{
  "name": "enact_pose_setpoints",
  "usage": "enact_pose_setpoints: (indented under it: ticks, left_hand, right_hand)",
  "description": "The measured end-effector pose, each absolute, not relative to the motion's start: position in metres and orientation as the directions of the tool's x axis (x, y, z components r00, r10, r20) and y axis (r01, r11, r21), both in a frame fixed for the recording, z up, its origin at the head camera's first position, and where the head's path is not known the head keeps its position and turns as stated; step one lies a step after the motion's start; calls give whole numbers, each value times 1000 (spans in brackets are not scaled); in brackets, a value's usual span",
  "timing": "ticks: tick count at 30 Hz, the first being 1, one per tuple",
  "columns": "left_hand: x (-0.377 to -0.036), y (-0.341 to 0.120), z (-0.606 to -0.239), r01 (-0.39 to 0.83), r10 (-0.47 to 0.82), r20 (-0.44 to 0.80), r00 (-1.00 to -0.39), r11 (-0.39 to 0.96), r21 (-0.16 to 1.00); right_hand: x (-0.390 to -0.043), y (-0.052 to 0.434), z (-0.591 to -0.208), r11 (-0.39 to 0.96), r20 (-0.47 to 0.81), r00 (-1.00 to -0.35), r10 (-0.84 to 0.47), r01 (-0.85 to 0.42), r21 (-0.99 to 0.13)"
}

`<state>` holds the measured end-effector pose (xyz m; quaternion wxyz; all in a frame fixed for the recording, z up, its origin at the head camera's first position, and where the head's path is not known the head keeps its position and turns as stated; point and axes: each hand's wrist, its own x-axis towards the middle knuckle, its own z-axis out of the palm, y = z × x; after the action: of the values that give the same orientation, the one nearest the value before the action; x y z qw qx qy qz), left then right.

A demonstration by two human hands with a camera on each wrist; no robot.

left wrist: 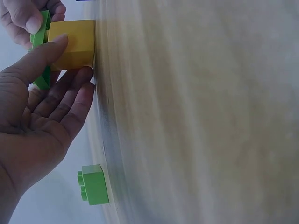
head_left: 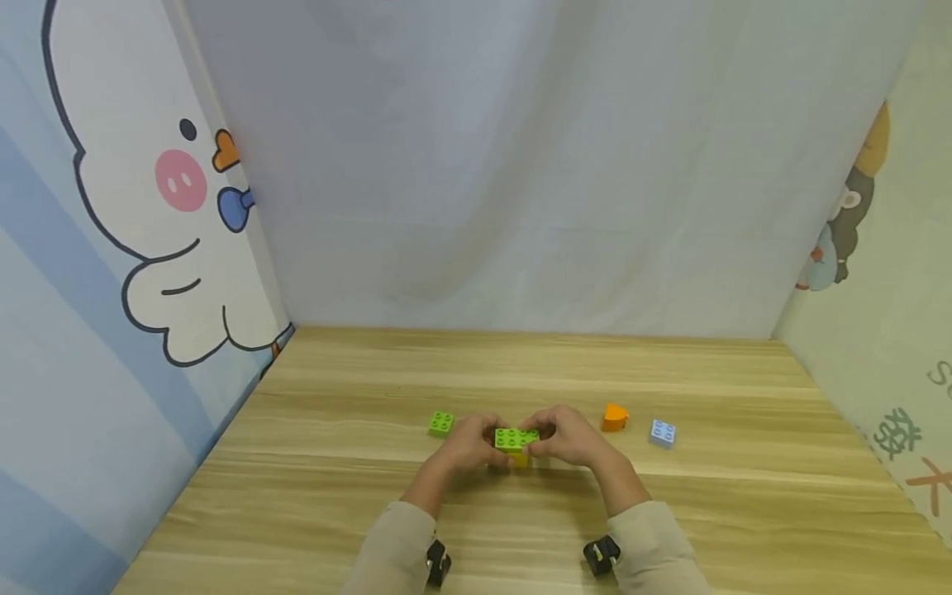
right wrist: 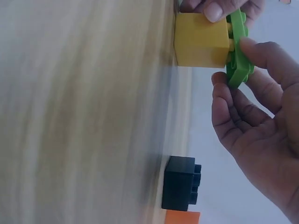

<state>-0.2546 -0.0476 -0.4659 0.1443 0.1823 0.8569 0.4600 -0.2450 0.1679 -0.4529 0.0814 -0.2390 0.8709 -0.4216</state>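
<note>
A yellow block (right wrist: pixel 201 39) stands on the table, and a green studded plate (head_left: pixel 516 439) lies over its top. The plate sits slightly tilted, with yellow studs showing in the gap beneath it in the right wrist view. My left hand (head_left: pixel 471 444) holds the yellow block, its thumb (left wrist: pixel 60 44) pressed on the side. From the other side, my right hand (head_left: pixel 568 435) pinches the end of the green plate between thumb and fingers. Part of the block is hidden by the hands in the head view.
Left of the hands lies a small green brick (head_left: pixel 441 424). An orange piece (head_left: pixel 614 417) and a light blue brick (head_left: pixel 662 434) lie to the right. A dark brick (right wrist: pixel 178 183) shows in the right wrist view. A pale curtain (head_left: pixel 521 207) hangs behind the table.
</note>
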Motion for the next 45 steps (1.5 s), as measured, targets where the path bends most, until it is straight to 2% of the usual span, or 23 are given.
enact_pose_setpoints:
  ticks: [19,36,45]
  left_hand:
    - [-257,-46,-470,208,448,-48,-892,505,837]
    - [-260,-50,-469,196,478,-44,-877,440,876]
    - [-258,-57,-472,99,490,-76,-868,321,942]
  right_hand:
    - [-246,165,-454,572,35,-873,-487,-349,-742]
    - [-249,164,-456,586,60,-883,-465,-358,-727]
    - [-248,165,-458,571,37,-890,-455,-323,-755]
